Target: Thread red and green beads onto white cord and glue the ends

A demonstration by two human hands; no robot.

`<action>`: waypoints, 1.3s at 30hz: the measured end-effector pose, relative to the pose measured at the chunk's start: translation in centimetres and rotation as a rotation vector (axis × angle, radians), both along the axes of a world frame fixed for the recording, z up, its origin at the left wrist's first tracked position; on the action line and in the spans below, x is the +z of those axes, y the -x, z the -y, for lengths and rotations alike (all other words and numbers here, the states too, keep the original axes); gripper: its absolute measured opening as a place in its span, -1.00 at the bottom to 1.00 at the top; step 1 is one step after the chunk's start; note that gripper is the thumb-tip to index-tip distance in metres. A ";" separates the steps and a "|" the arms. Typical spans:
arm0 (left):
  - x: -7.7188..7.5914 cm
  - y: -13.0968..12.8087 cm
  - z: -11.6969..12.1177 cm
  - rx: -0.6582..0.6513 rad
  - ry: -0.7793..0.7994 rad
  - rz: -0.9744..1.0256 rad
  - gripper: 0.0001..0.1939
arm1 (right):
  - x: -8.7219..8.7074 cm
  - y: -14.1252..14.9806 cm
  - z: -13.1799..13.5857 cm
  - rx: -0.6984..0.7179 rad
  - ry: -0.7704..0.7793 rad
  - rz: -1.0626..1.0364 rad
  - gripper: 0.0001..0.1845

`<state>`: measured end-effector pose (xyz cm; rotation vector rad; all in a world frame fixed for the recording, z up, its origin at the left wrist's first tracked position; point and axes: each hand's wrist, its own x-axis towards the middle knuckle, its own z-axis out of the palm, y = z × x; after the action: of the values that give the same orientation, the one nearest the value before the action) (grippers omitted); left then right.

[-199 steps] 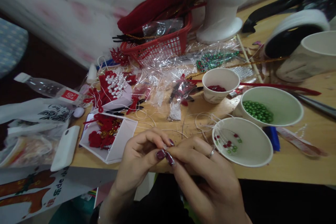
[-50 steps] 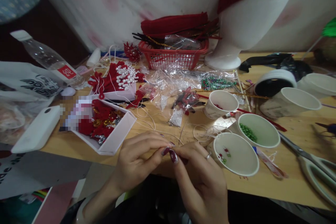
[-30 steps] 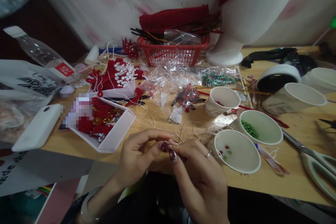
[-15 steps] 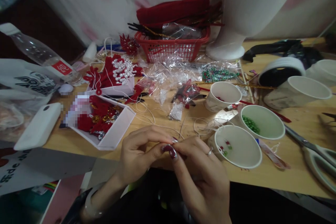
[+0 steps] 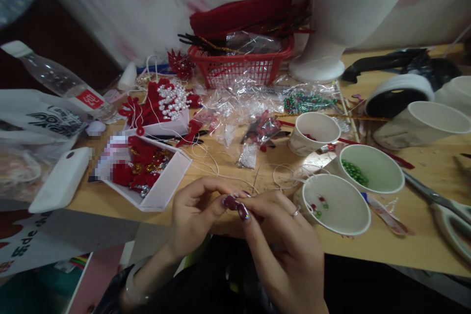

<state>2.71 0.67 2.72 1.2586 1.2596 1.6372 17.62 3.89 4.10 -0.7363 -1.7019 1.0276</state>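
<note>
My left hand (image 5: 196, 213) and my right hand (image 5: 285, 235) meet at the table's front edge, both pinched, fingertips together. Whatever lies between them is too small to make out. Dark red nails show on both thumbs. Thin pale cord (image 5: 211, 159) lies in loops just beyond the fingers. Beside my right hand stands a paper cup (image 5: 346, 206) with a few red and green beads inside. Behind it another cup (image 5: 382, 171) holds green beads (image 5: 353, 171), and a third cup (image 5: 319, 125) has dark red pieces in it.
An open white box (image 5: 165, 181) of red and gold ornaments sits left of my hands. Scissors (image 5: 434, 196) lie at the right. A red basket (image 5: 241, 66), plastic bags (image 5: 235, 98) and a white stand (image 5: 316, 66) fill the back. A bottle (image 5: 55, 76) and a white phone-like object (image 5: 61, 179) are at left.
The fingertips have shifted slightly, and the two thumbs now sit a little further apart. The view has moved a touch; the table items stay where they were.
</note>
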 end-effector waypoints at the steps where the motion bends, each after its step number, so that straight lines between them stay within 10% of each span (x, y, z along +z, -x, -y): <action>1: -0.1 0.0 0.0 0.001 0.009 0.008 -0.98 | 0.0 0.0 0.0 0.002 0.005 0.004 -0.76; 16: -0.9 0.2 -0.2 -0.142 -0.035 0.191 -0.94 | 0.4 0.0 0.2 -0.014 -0.046 -0.003 -0.84; 39: -1.0 0.4 -0.2 -0.057 -0.139 -0.061 -0.91 | 0.7 -0.5 0.4 0.006 -0.023 0.007 -0.82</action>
<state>2.29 0.90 1.72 1.4247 1.1520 1.6807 18.10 3.45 4.76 -0.7212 -1.7207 1.0085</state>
